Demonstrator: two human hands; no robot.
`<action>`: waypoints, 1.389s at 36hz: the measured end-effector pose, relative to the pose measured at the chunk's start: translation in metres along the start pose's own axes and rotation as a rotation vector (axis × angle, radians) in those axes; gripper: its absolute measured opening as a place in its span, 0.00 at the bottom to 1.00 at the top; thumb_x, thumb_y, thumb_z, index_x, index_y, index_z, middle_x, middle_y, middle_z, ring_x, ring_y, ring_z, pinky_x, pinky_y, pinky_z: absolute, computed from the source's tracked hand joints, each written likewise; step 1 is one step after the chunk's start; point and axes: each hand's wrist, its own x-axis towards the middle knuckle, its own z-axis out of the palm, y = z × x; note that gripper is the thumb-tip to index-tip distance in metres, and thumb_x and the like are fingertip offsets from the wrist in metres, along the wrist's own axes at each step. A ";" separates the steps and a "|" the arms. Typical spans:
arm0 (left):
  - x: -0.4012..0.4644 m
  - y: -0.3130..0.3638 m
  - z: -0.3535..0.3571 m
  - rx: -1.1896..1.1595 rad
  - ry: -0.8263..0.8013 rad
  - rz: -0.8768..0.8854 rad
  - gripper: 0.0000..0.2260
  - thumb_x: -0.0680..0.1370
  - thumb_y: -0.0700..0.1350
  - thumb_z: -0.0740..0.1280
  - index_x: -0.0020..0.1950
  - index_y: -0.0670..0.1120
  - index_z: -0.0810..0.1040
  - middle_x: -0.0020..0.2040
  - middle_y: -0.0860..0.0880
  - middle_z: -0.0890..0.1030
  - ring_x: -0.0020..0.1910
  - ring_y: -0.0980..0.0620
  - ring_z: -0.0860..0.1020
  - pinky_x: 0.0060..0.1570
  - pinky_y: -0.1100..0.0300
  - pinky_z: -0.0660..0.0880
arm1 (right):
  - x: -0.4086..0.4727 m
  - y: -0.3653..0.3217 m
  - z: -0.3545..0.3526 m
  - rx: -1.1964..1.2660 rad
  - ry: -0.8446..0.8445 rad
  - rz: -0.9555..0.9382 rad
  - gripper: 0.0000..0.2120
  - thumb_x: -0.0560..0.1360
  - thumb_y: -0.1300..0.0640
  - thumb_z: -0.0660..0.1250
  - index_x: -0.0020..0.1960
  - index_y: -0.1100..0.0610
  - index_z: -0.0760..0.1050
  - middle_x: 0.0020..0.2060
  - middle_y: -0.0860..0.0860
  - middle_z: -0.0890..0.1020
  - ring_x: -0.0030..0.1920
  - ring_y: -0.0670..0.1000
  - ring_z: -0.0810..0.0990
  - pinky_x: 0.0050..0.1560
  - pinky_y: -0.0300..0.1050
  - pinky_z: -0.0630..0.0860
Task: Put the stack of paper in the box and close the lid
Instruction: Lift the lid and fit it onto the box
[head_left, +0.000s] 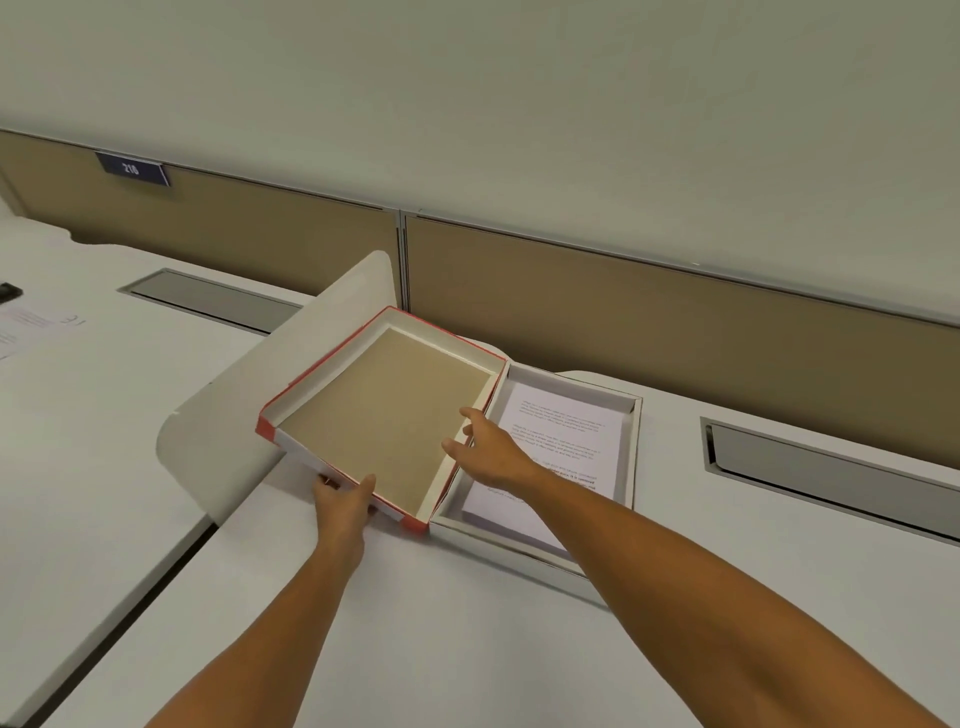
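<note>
A white box (632, 457) lies on the desk right of centre, with a stack of printed paper (566, 431) inside it. Its hinged lid (384, 410), red outside and brown cardboard inside, stands open to the left, tilted up off the desk. My left hand (343, 499) grips the lid's near edge, thumb on the inner side. My right hand (485, 447) reaches over the hinge, fingers spread, touching the lid's right inner wall. My right forearm hides the paper's near corner.
A white curved divider (234, 415) separates this desk from the left one, just behind the lid. Brown partition panels (675, 332) run along the back. Grey cable slots (831, 473) are set into the desks. Papers (21, 327) lie far left.
</note>
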 end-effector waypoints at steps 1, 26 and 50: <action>-0.003 0.001 0.000 -0.005 -0.009 0.029 0.29 0.76 0.34 0.70 0.72 0.48 0.62 0.65 0.45 0.73 0.62 0.42 0.76 0.59 0.42 0.77 | -0.001 -0.001 0.001 0.008 -0.007 0.001 0.32 0.80 0.46 0.64 0.79 0.50 0.55 0.76 0.56 0.67 0.73 0.60 0.69 0.69 0.58 0.71; -0.052 -0.008 0.015 0.464 -0.190 0.503 0.32 0.73 0.41 0.74 0.68 0.53 0.58 0.70 0.42 0.70 0.65 0.40 0.75 0.57 0.52 0.77 | -0.032 -0.063 -0.024 0.617 0.027 -0.018 0.28 0.81 0.39 0.55 0.75 0.55 0.64 0.66 0.53 0.75 0.57 0.53 0.82 0.58 0.50 0.80; -0.035 -0.037 0.020 0.684 -0.271 0.232 0.19 0.83 0.58 0.52 0.62 0.45 0.69 0.57 0.46 0.74 0.53 0.46 0.74 0.52 0.54 0.72 | -0.043 -0.028 -0.096 0.998 0.228 0.211 0.18 0.79 0.49 0.68 0.64 0.59 0.74 0.53 0.55 0.84 0.54 0.57 0.83 0.55 0.55 0.81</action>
